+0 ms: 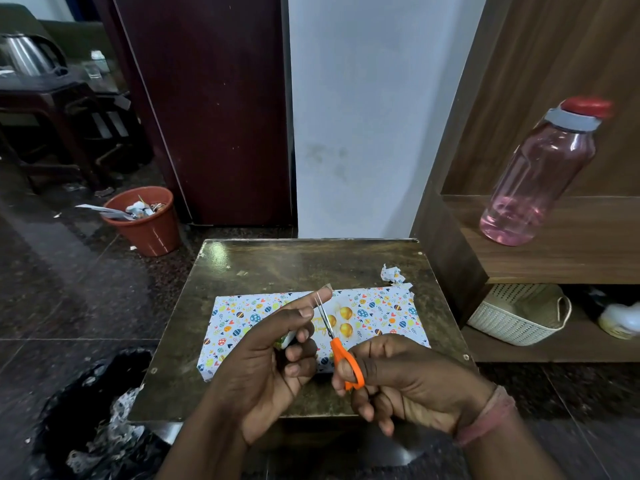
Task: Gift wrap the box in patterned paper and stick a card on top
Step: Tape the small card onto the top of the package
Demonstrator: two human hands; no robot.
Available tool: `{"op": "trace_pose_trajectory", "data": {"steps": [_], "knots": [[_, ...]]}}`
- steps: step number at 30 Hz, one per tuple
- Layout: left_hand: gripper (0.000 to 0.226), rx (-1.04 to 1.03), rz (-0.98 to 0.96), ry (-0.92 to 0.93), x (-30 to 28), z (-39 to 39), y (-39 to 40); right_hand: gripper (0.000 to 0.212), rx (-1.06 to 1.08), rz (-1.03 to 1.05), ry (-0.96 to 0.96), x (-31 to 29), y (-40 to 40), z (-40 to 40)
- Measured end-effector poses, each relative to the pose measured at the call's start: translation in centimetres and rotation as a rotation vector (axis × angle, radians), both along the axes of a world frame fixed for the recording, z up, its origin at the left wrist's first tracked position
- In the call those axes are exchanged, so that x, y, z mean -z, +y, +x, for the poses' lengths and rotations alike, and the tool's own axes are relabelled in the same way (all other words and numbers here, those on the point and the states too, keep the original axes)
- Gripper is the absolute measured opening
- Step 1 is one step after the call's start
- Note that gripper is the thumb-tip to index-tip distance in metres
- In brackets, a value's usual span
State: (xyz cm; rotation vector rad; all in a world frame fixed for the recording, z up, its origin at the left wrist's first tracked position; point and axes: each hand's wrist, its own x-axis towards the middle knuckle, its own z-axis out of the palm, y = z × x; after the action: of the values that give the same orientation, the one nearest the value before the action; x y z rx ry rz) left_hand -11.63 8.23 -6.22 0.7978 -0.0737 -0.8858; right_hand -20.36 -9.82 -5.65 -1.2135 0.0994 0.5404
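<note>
The wrapped box [311, 327] lies flat on the worktop [263, 265], a card [341, 320] with gold balloons on its top. Above it, the left hand [273, 362] pinches a strip of tape [320, 296] while curled around a small roll; the right hand [398, 382] grips orange scissors [341, 355]. The orange bin [145, 223] on the floor holds paper scraps.
</note>
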Motion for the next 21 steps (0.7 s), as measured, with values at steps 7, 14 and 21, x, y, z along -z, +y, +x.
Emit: {"op": "trace_pose_trajectory", "data": {"steps": [7, 14, 21], "knots": [[0.059, 0.043, 0.033, -0.026, 0.0, -0.3, -0.2, 0.019, 0.014, 0.027, -0.012, 0.1, -0.1, 0.2], [0.050, 0.018, 0.032, -0.005, 0.0, -0.3, -0.2, 0.010, 0.016, 0.018, 0.001, 0.3, -0.7, 0.0], [0.049, -0.007, 0.057, -0.021, -0.1, -0.1, 0.0, 0.030, -0.036, 0.071, -0.064, -0.5, -4.2, -1.4]]}}
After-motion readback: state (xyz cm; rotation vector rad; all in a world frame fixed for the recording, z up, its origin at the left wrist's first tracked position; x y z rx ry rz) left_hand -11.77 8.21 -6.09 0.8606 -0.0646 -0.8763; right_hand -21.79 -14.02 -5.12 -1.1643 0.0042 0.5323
